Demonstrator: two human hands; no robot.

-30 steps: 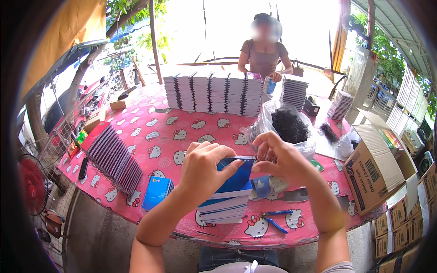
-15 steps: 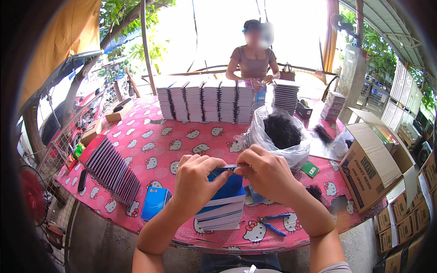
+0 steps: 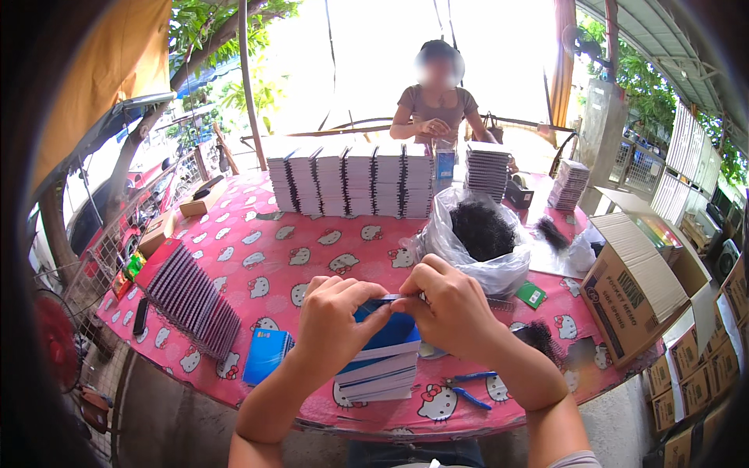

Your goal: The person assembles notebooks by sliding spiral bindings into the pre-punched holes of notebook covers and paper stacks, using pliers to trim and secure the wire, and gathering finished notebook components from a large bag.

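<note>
Over a stack of white-paged pads (image 3: 378,381), both hands meet at the top edge of a blue-covered memo pad (image 3: 388,334). My left hand (image 3: 337,313) is closed, thumb and fingers pinching the pad's upper edge. My right hand (image 3: 443,303) is closed too, its fingertips pressed together at the same edge, right beside the left thumb. Whether a thin wire coil lies between the right fingertips is hidden. Blue-handled pliers (image 3: 471,388) lie just right of the stack. Another blue memo pad pile (image 3: 267,356) sits to the left.
A plastic bag (image 3: 499,269) of black coils (image 3: 482,232) stands mid-right, near a green pad (image 3: 530,294). Bound pads (image 3: 191,300) lean at left; tall pad stacks (image 3: 355,183) line the back. An open carton (image 3: 636,292) stands right. Across the table is a person (image 3: 437,105).
My hands have dipped slightly and still pinch the pad's edge. Across the table, the person's hands have moved apart, one now low beside the right-hand pad stack.
</note>
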